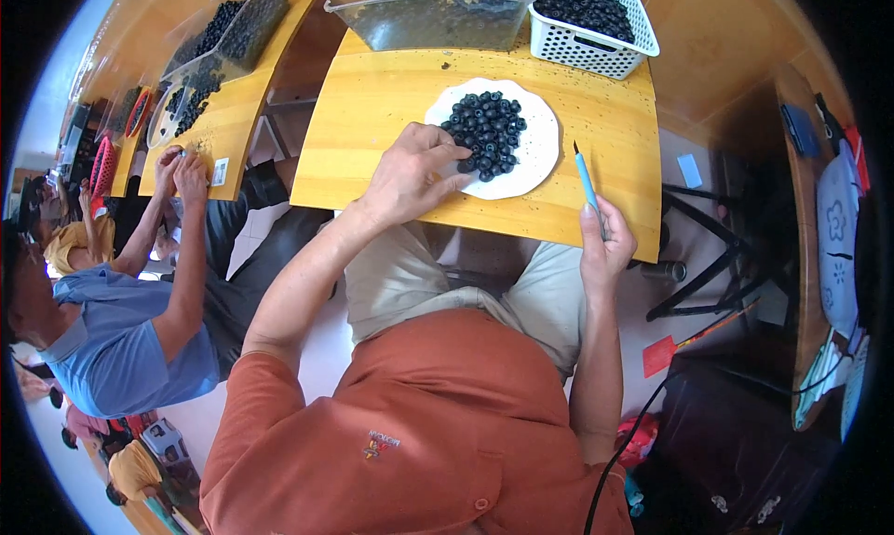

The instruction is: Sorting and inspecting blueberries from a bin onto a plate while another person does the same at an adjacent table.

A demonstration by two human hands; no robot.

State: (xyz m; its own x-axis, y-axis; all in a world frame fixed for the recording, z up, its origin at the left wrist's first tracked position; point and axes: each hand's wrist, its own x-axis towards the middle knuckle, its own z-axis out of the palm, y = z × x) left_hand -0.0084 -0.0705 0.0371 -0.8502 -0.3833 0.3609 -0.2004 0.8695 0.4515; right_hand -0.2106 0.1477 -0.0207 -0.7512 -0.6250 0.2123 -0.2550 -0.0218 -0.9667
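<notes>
A white plate [538,148] with a wavy rim lies on the wooden table, heaped with small dark round beads [486,130], some showing pale rings. Over the plate's left rim reaches my left hand [419,170], its bent fingers and thumb apart at the edge of the heap. Nothing shows between them. Right of the plate, my right hand [607,232] is closed around a slim, pen-like tool [586,176] with a light blue handle. Its dark pointed tip is up, away from the beads.
A clear plastic bin [428,25] and a white perforated basket [591,55], both holding dark beads, stand along the far side of the yellow wooden table [363,116]. At another table on the left, a person in blue [130,339] works. A red fly swatter [659,356] is low on the right.
</notes>
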